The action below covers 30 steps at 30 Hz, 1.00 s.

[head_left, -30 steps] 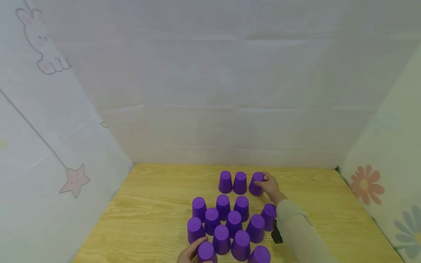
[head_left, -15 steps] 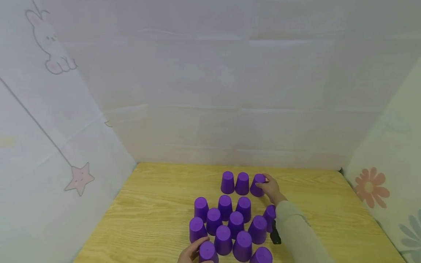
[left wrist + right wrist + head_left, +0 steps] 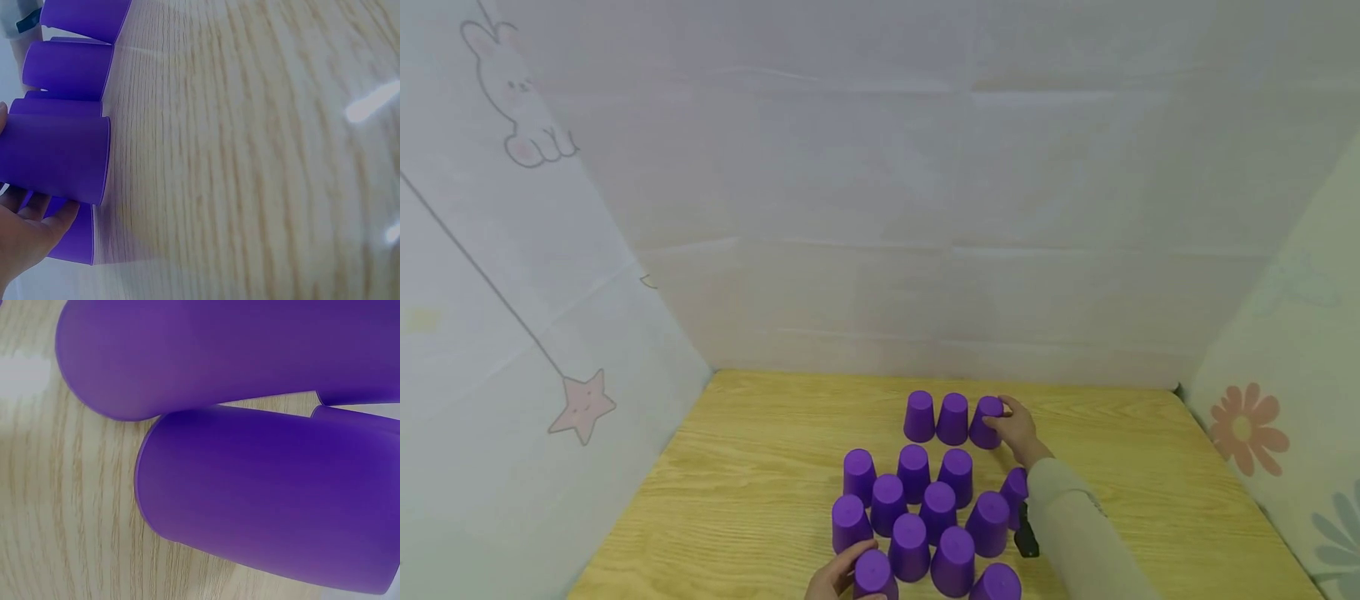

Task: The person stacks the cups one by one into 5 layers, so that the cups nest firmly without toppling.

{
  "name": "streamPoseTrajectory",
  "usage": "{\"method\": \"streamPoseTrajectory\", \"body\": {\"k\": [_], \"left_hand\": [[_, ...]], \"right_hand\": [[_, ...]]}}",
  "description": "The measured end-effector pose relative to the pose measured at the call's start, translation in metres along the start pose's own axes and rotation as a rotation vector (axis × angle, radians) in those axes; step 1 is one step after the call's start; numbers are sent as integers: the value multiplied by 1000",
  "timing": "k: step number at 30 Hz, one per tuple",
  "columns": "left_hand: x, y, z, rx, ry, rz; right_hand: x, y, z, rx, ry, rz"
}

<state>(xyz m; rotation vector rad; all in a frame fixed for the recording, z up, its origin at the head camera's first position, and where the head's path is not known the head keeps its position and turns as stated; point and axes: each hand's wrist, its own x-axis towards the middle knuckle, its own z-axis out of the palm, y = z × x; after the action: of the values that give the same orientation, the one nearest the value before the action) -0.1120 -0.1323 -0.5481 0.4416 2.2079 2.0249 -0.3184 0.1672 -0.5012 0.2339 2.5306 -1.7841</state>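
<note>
Purple cups stand upside down on a wooden table. At the back, my right hand [image 3: 1018, 429] grips the rightmost cup [image 3: 985, 425] of a short row, thumb and fingers on its sides. Left of it stand a middle cup [image 3: 952, 421] and another cup [image 3: 919, 418]. At the near edge my left hand [image 3: 835, 577] holds a front cup [image 3: 876, 573]. In the left wrist view the left hand [image 3: 28, 237] curls round that cup [image 3: 53, 156]. Two cups fill the right wrist view, a lower one [image 3: 262, 494] and an upper one [image 3: 187, 350]; the right hand is not seen there.
Several more inverted cups crowd the middle, among them a central cup [image 3: 937, 510] and a cup [image 3: 1015, 496] partly hidden by the right sleeve [image 3: 1075, 517]. A black object [image 3: 1026, 533] sits by that sleeve. Pale cloth walls [image 3: 850, 308] enclose the wooden table [image 3: 737, 467].
The head view has shifted slightly, so the scene sits a little further right. Both hands keep hold of the same cups, which show no clear movement.
</note>
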Motion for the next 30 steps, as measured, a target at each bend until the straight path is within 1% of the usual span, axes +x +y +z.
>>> {"method": "streamPoseTrajectory", "body": {"k": [6,10,13,16,21,26,29,30], "left_hand": [[1,-1,-1,-4,-6,2],[1,-2,-2,-16,-19,32],[2,-2,-2,-32,-29,43],[2,1,-2,-44,-35,27],[4,10,-3,-95,-75,-11],[6,25,-7,-140,-126,-51],[9,36,-9,-162,-163,-53],[10,40,-10,-162,-177,-43]], "right_hand": [[-1,-1,-2,2,-7,6],[-3,-3,-4,9,-12,-10],[-4,-4,-7,-14,-22,-30],[-6,-4,-11,-38,-36,-45],[-10,-1,-19,-54,-70,-60],[-18,-4,-25,-43,-102,-93],[-24,-7,-27,-21,-117,-115],[-26,-8,-28,-11,-122,-122]]}}
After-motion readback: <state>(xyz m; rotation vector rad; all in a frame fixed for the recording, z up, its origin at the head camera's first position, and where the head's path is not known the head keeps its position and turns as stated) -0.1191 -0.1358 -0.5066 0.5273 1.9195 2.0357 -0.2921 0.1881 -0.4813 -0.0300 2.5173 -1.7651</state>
